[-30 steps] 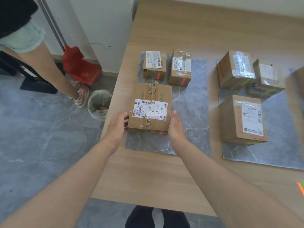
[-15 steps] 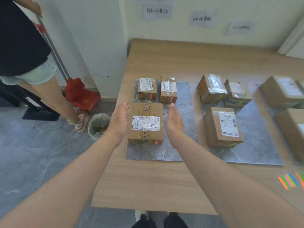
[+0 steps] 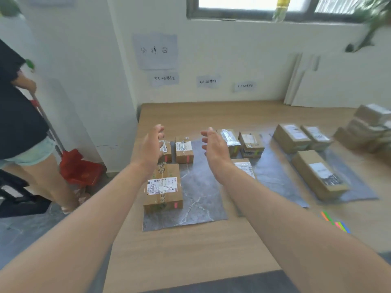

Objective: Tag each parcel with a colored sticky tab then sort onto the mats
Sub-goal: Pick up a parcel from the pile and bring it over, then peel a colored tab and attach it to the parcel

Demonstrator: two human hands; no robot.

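I have both hands raised over the table and holding nothing. My left hand and right hand hover with palms facing each other, fingers relaxed and slightly curved, well clear of everything below. The nearest parcel lies flat on the left mat, label up, with a pink tab on its near side face. Two smaller parcels sit side by side at the back of the same mat, each showing a pink mark, so I judge this mat collects pink. The middle mat holds parcels whose tabs look green or yellow, though blur leaves me unsure. The right mat carries three more. The coloured sticky tabs lie on the bare table beside my right forearm, handy for tagging. A blurred stack of parcels waits at the far right; I judge the next one comes from there, which would suit empty, ready hands.
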